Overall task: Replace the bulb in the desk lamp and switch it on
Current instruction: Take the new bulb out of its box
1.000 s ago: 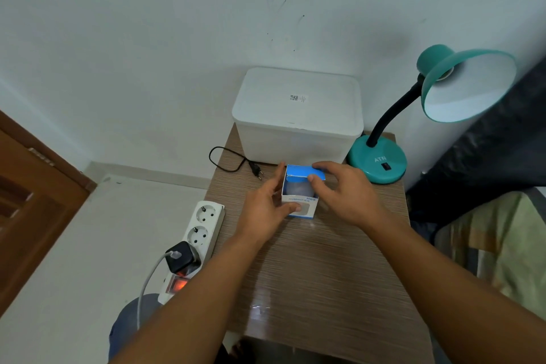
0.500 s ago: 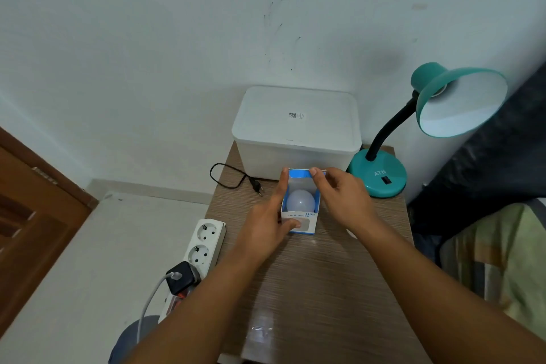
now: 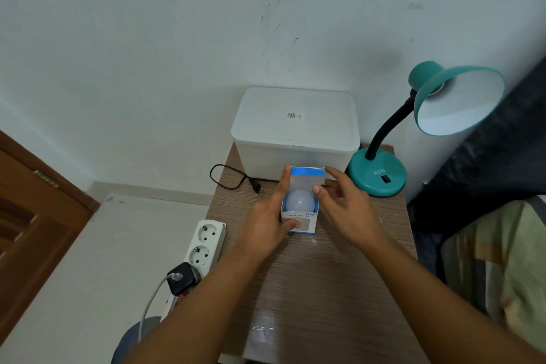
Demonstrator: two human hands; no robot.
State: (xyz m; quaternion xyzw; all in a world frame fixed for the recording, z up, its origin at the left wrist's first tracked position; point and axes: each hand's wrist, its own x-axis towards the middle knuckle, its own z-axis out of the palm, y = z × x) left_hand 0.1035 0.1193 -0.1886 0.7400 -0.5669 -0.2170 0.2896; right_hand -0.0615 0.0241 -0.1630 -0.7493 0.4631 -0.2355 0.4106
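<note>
A small blue-and-white box (image 3: 300, 220) stands on the wooden table (image 3: 325, 289) with its top flap folded back. Inside it sits a white bulb (image 3: 300, 201). My left hand (image 3: 270, 223) grips the box's left side, forefinger up along its edge and thumb on the front. My right hand (image 3: 344, 205) hovers just right of the box, fingers spread, holding nothing. The teal desk lamp (image 3: 376, 173) stands at the table's back right with a black gooseneck; its shade (image 3: 458, 100) faces me. A black rocker switch (image 3: 385, 178) is on the lamp's base.
A white lidded container (image 3: 295, 130) fills the table's back, right behind the box. The lamp's unplugged black cord and plug (image 3: 257, 186) lie at the back left. A white power strip (image 3: 202, 248) with a black charger hangs at the left edge. Bedding is on the right.
The box's top flap has been opened, showing the bulb. My right hand has let go of the flap and drawn slightly to the right. My left hand stays on the box.
</note>
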